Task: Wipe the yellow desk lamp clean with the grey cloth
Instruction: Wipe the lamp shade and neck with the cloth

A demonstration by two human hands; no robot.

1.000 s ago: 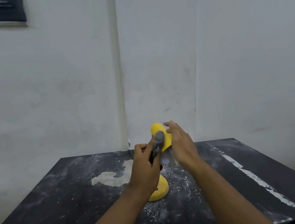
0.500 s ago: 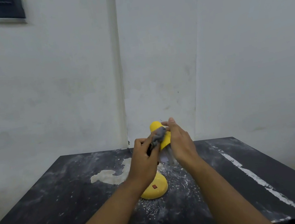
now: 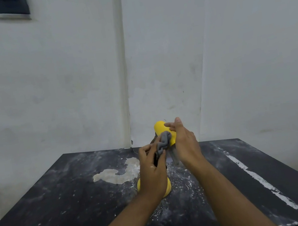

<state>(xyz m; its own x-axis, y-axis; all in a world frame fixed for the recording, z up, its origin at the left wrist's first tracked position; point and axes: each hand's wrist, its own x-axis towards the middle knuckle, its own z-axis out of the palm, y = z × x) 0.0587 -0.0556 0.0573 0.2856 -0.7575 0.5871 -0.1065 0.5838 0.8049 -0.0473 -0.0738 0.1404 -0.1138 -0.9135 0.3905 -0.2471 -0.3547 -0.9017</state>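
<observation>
A dark panel (image 3: pixel 10 8) is seen high on the wall (image 3: pixel 64 86), far left. On the dusty black table (image 3: pixel 62 211) a pale dried splotch (image 3: pixel 118 172) is spread out just left of the lamp's base (image 3: pixel 168 188), which is mostly hidden under the left hand (image 3: pixel 152 171). The grey cloth (image 3: pixel 163 142) is bunched up, gripped in that hand and pressed against the yellow lamp (image 3: pixel 160 127) head. The head is held by the right hand (image 3: pixel 184 142), fingers curled over it. A white streak (image 3: pixel 259 179) is smeared further right.
</observation>
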